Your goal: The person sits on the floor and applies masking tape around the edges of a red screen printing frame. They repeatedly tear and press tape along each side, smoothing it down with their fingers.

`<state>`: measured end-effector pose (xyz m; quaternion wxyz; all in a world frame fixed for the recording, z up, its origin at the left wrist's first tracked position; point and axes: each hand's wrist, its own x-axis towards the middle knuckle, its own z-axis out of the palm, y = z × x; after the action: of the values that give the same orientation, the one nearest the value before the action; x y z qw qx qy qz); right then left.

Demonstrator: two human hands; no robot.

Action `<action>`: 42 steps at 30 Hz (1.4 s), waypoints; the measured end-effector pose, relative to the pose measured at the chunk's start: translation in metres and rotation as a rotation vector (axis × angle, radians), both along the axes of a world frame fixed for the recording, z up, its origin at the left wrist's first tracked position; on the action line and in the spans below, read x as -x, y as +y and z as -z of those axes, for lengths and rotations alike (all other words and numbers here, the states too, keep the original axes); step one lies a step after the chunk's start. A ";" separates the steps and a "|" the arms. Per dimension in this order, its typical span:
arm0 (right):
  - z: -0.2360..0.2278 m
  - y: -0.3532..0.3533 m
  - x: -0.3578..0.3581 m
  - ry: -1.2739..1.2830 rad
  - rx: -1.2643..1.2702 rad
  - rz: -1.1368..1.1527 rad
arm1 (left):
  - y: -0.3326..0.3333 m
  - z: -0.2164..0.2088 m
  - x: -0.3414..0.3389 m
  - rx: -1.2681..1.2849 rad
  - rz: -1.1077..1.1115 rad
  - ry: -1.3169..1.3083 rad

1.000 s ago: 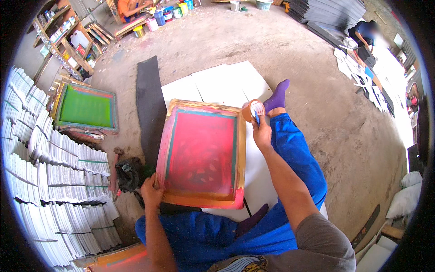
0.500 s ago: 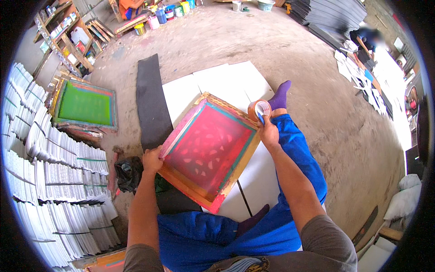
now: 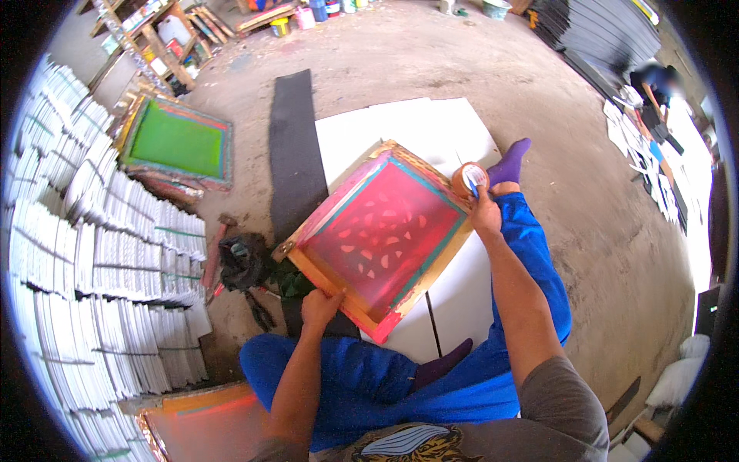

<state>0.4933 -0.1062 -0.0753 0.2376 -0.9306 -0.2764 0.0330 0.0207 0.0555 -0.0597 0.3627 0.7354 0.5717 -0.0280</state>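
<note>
A wooden silk-screen frame with red-stained mesh and pale half-round shapes is tilted above white sheets in front of me. My left hand grips its near-left edge, thumb on top of the wood. At the frame's right corner, my right hand is closed on a roll of brown tape. A small blue thing shows by those fingers, too little of it to name. The right hand's fingers beneath the corner are partly hidden.
Tied stacks of white sheets line the left, near a green-meshed frame. A black plastic bag and hammer lie beside a dark strip. Another frame is at lower left. A person bends at far right.
My left hand has moved from the frame's left corner to its near-left edge. The right hand stays at the right corner with the tape. The whole view has shifted, with the scene sliding right.
</note>
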 end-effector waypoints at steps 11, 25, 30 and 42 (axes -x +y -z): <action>-0.012 -0.062 0.092 0.037 0.158 0.022 | 0.056 0.016 0.014 -0.359 0.010 -0.100; -0.049 -0.084 0.132 0.021 0.064 -0.038 | 0.039 0.014 0.018 -0.243 -0.102 -0.517; -0.044 -0.078 0.155 0.394 -0.438 -0.248 | 0.033 0.022 0.011 -0.632 -0.037 -0.422; -0.114 -0.103 0.225 0.463 -0.373 -0.619 | -0.083 -0.139 -0.067 -0.378 0.411 -0.970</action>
<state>0.2678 -0.2090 0.0385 0.4363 -0.7131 -0.4832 0.2602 0.0881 -0.0278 0.0792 0.4329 0.8126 0.1796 0.3464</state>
